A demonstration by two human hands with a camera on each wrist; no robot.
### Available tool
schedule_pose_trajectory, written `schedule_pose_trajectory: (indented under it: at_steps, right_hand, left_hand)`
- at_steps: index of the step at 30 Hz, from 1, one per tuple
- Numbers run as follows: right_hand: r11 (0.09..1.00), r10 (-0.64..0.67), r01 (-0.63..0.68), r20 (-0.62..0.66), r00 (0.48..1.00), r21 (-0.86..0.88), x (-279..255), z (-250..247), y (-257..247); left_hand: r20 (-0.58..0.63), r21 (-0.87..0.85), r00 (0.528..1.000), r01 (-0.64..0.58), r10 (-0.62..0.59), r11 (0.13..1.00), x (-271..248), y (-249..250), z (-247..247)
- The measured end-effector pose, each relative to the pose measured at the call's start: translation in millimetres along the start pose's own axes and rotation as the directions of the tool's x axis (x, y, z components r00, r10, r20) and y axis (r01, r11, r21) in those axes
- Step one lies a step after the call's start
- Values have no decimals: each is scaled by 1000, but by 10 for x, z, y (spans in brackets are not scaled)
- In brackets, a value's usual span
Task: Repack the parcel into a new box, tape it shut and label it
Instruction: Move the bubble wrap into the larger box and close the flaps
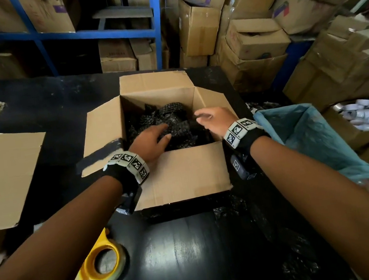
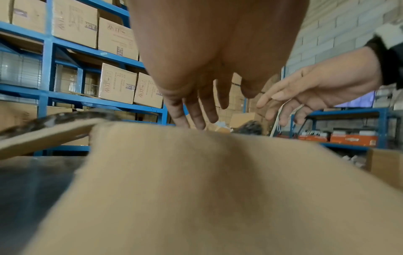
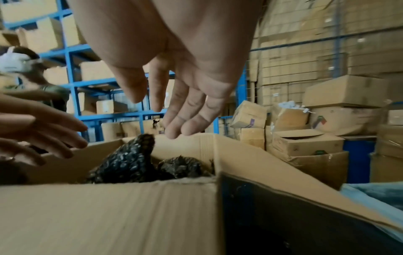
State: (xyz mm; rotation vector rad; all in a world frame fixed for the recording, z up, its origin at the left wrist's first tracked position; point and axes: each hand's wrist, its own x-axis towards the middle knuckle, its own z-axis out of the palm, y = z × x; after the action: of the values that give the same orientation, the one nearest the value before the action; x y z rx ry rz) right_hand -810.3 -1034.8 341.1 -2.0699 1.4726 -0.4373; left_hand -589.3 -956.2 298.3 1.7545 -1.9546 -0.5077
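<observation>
Black bubble wrap (image 1: 171, 122) lies crumpled inside the open cardboard box (image 1: 179, 176), and both hands are over it. The left hand's fingers (image 2: 196, 117) are stretched out straight and spread, gripping nothing. The left hand (image 1: 152, 139) lies low over the near side of the wrap, though actual contact cannot be told. The right hand (image 1: 216, 120) hovers just above the box's right side with its fingers (image 3: 185, 110) loosely extended and slightly apart, also holding nothing. All four box flaps are folded outward. The box sits on a dark, glossy table (image 1: 183, 248). A yellow tape roll (image 1: 106, 263) lies near the left forearm, and a blue plastic bag (image 1: 310, 140) hangs open beside the right wrist. Blue shelving (image 1: 95, 33) and stacked cartons (image 1: 257, 40) stand behind.
</observation>
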Motion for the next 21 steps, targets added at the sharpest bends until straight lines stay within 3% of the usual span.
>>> schedule_pose_trajectory:
  at_steps: [7, 10, 13, 17, 21]
  right_hand:
    - [993, 78, -63, -148, 986, 103, -611, -257, 511]
    - [983, 146, -130, -132, 980, 126, -1041, -254, 924]
    - [979, 202, -200, -57, 978, 41, -1570, -176, 1339]
    - [951, 310, -305, 136, 941, -54, -2205, 80, 1880]
    - [887, 460, -431, 253, 851, -165, -2805, 382, 2338]
  left_hand:
    - [-79, -188, 990, -129, 116, 974, -378, 757, 386]
    - [-82, -202, 986, -162, 148, 966, -602, 1045, 714]
    - [5, -234, 989, -143, 148, 962, -909, 1228, 1222]
    - [122, -228, 992, -2, 31, 974, -1232, 1252, 1852]
    - [261, 65, 949, 165, -176, 984, -1299, 1104, 2241]
